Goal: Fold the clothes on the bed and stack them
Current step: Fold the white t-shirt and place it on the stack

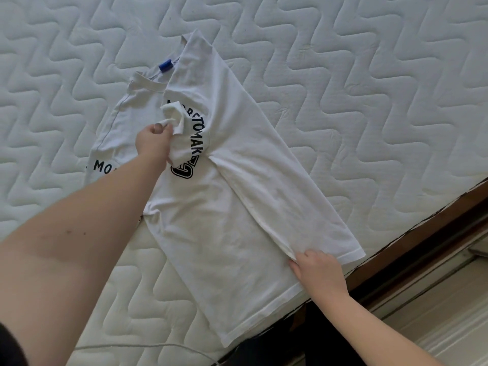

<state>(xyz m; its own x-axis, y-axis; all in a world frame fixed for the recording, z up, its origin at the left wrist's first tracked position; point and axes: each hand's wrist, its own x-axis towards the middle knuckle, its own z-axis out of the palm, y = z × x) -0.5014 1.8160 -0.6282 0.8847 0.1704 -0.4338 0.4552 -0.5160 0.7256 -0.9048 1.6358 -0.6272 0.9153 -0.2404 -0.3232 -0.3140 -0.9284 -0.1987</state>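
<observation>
A white T-shirt [219, 212] with black lettering and a blue neck label lies face up on the quilted mattress [369, 75], its hem near the bed's edge. Its right side is folded inward over the chest. My left hand [153, 142] grips a bunched piece of the shirt's fabric, a sleeve by the look of it, over the printed letters. My right hand [317, 268] lies on the hem at the lower end of the fold; whether its fingers pinch the cloth I cannot tell.
The mattress edge runs diagonally at the lower right, with a dark wooden bed frame [427, 233] and pale floor [435, 313] beyond. A thin white cord [148, 346] lies across the mattress near the bottom.
</observation>
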